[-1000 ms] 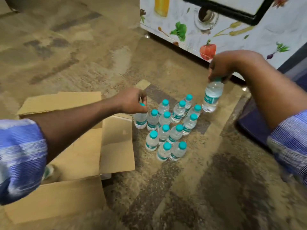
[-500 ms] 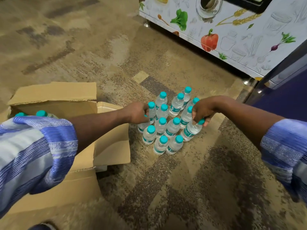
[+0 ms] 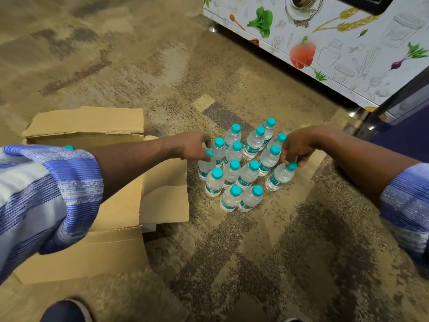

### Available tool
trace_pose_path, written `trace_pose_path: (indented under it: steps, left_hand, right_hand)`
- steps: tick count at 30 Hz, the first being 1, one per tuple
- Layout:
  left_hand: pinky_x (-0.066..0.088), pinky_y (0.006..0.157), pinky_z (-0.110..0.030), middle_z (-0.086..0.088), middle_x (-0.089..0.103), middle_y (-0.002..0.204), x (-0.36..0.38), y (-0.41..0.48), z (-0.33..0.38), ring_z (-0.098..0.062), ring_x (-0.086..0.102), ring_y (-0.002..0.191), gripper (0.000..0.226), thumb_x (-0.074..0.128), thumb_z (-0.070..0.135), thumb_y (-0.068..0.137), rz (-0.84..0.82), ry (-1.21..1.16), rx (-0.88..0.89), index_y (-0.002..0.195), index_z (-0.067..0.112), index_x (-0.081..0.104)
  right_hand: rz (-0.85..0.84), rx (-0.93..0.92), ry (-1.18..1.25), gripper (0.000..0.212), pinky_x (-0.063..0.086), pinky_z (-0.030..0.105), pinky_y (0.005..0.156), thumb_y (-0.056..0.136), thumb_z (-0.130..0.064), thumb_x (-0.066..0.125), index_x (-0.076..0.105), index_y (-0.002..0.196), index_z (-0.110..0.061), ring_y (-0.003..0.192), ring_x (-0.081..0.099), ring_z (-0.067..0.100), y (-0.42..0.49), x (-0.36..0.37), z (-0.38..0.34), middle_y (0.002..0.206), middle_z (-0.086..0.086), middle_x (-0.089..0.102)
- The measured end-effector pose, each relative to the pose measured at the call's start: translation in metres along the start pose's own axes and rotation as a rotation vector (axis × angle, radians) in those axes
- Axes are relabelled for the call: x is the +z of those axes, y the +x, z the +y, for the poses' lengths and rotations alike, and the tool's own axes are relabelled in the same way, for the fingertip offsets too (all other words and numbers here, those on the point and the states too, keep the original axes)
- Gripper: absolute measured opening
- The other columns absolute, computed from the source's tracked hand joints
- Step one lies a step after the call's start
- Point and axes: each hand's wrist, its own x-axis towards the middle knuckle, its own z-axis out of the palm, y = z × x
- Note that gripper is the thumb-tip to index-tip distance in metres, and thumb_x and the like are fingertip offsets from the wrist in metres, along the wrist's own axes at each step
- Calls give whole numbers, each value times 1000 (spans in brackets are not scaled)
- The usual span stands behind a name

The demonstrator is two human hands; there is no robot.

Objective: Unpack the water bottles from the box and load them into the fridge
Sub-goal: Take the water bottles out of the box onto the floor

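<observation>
Carpet (image 3: 255, 252) — bottle (image 3: 279, 176) under right hand (image 3: 296, 147).

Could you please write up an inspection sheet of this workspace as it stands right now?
Surface: patterned brown carpet.
Job's things: cluster of small water bottles standing on the carpet; open cardboard box beside them, one cap showing inside.
Clutter: nothing seen.
Hands: left hand on a bottle at the cluster's left edge; right hand pinching the cap of a tilted bottle at its right edge.
Cables: nothing seen.
Surroundings: cabinet with vegetable pictures; dark blue fridge door; shoe.
</observation>
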Motion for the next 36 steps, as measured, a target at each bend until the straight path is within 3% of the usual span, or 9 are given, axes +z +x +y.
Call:
trace_pose_path:
  steps: [5,13,20,22,25,28,30,33,36]
  left_hand:
    - [58,75,-40,-3,70,99,-33,-20,-13,-18,68,78,36,69,45,87,-59,88,2,113,22,60]
    - [54,74,-35,-3,72,85,-91,-70,-88,-20,70,77,27,65,46,89,-81,276,-197,98,20,66]
    - [48,71,-30,-9,71,101,-95,-123,-209,-22,66,85,43,60,43,93,-100,590,-538,112,6,68]
    - [45,73,-27,-12,70,108,-88,-136,-237,-24,64,89,45,62,43,92,-135,588,-561,117,5,65]
    - [59,75,-35,-11,72,99,-80,-144,-266,-25,71,83,47,68,42,87,-180,532,-591,116,6,64]
    - [55,52,-27,-14,74,84,-75,-147,-270,-23,70,66,41,70,36,88,-212,490,-629,111,3,64]
    - [50,46,-24,-13,74,77,-71,-148,-268,-21,68,59,43,72,37,87,-256,508,-669,106,-1,68]
    - [52,48,-26,-9,74,85,-60,-149,-271,-20,72,70,44,75,36,84,-269,509,-664,111,3,67]
    - [59,60,-30,-5,73,87,-51,-150,-279,-19,72,71,45,76,35,83,-301,534,-612,115,5,65]
  right_hand:
    - [193,-92,-259,30,60,37,81,94,-33,63,64,110,-7,85,67,25,-25,-16,-44,99,11,67]
    - [356,-679,-439,23,48,34,75,91,-45,62,64,101,-24,84,59,18,-72,13,-175,88,-6,65]
    - [298,-972,-384,23,52,35,82,89,-41,66,68,103,-23,91,62,18,-70,94,-278,99,-3,69]
    - [282,-1016,-368,27,52,37,84,88,-43,65,66,107,-24,95,61,20,-69,118,-305,103,-2,67]
    - [292,-1091,-310,35,52,38,87,90,-39,63,61,121,-24,106,59,22,-76,150,-345,118,1,63]
    - [295,-1187,-213,39,52,37,85,92,-34,61,56,129,-23,111,57,22,-91,186,-385,127,1,59]
    - [272,-1246,-225,43,53,38,85,95,-30,57,51,137,-26,114,57,23,-94,207,-407,133,1,56]
    - [252,-1291,-323,51,52,39,93,97,-16,53,43,146,-27,123,52,26,-90,222,-427,145,3,48]
    - [239,-1237,-337,43,46,35,92,102,-24,47,43,145,-25,125,51,28,-83,226,-435,143,6,50]
